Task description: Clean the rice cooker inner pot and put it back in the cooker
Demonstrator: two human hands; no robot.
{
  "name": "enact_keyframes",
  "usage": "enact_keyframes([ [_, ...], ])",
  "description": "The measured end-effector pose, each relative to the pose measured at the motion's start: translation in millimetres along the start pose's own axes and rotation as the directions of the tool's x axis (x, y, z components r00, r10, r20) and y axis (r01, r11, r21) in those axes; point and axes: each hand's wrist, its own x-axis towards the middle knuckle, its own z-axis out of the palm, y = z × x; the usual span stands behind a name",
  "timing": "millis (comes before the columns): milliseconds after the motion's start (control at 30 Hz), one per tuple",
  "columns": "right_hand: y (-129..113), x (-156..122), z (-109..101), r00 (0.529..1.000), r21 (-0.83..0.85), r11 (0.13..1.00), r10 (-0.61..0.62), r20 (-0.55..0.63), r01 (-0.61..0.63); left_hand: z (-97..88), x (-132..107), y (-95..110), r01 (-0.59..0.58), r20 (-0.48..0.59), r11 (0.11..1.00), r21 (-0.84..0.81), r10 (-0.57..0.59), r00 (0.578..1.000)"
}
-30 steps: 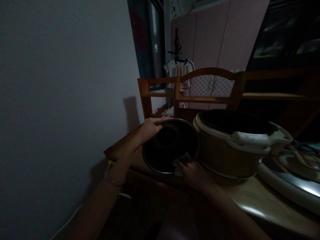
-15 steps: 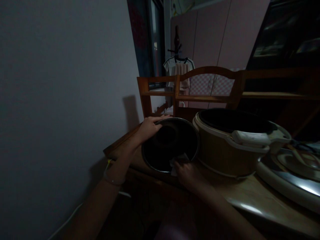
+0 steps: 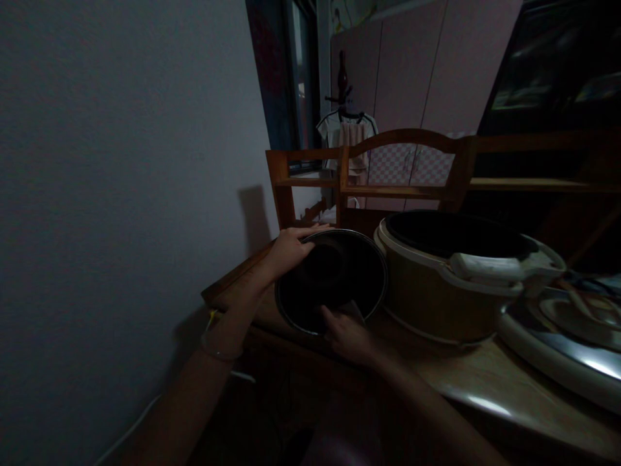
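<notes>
Left hand (image 3: 290, 250), seen through my head camera, closes on the upper left rim of a dark pot (image 3: 334, 265), its thumb lapping inside and its fingers stretched along the far edge. I have the pot tilted on the tabletop (image 3: 250, 304), its open mouth turned toward me. At its lower rim, my right hand (image 3: 352, 336) is narrowed around a pale cloth (image 3: 358, 310), mostly hidden by the hand, with one finger pointing into the pot. Just right of the pot stands a cooker (image 3: 431, 304), upright and uncovered; I cannot tell whether the two touch. Behind them I see a wooden rack (image 3: 402, 193). Farthest right, a shiny lid (image 3: 557, 336) lies near the cooker.
</notes>
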Motion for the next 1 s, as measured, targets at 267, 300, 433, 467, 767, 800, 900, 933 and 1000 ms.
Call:
enact_keyframes([
  [267, 2.9, -5.3, -0.2, 0.999, -0.014, 0.999, 0.031, -0.009, -0.031, -0.1, 0.1, 0.1, 0.003, -0.015, 1.0, -0.005, -0.003, 1.0],
  [300, 4.3, -6.6, -0.2, 0.999, -0.021, 0.999, 0.034, -0.011, -0.034, -0.1, 0.3, -0.1, 0.009, -0.014, 1.0, -0.006, -0.009, 1.0],
  [433, 10.9, -12.6, -2.0, 1.0, -0.045, 0.999, 0.016, -0.015, -0.016, 0.1, 0.9, -0.5, 0.018, -0.012, 1.0, -0.006, -0.018, 1.0],
  [467, 12.1, -13.9, -2.8, 1.0, -0.051, 0.999, 0.013, -0.016, -0.014, 0.0, 1.0, -0.4, 0.016, -0.014, 1.0, -0.002, -0.016, 1.0],
  [767, 9.0, -12.5, -6.1, 0.998, -0.104, 0.993, 0.044, -0.044, -0.048, -0.6, 1.9, -0.1, 0.009, -0.008, 1.0, 0.013, -0.008, 1.0],
  [800, 8.5, -12.0, -5.9, 0.998, -0.103, 0.994, 0.038, -0.045, -0.042, -0.6, 2.3, -0.5, 0.01, -0.007, 1.0, 0.013, -0.01, 1.0],
  [900, 7.9, -10.8, -4.8, 0.999, -0.09, 0.996, 0.016, -0.05, -0.02, -0.9, 3.2, -2.0, 0.012, -0.004, 1.0, 0.002, -0.012, 1.0],
  [933, 7.7, -10.1, -4.4, 0.999, -0.083, 0.996, 0.011, -0.052, -0.015, -1.1, 3.4, -2.4, 0.009, -0.005, 1.0, -0.002, -0.009, 1.0],
  [1000, 6.4, -7.4, -3.5, 0.999, -0.066, 0.998, 0.005, -0.049, -0.008, -1.4, 3.7, -2.8, 0.002, -0.006, 1.0, -0.001, -0.002, 1.0],
])
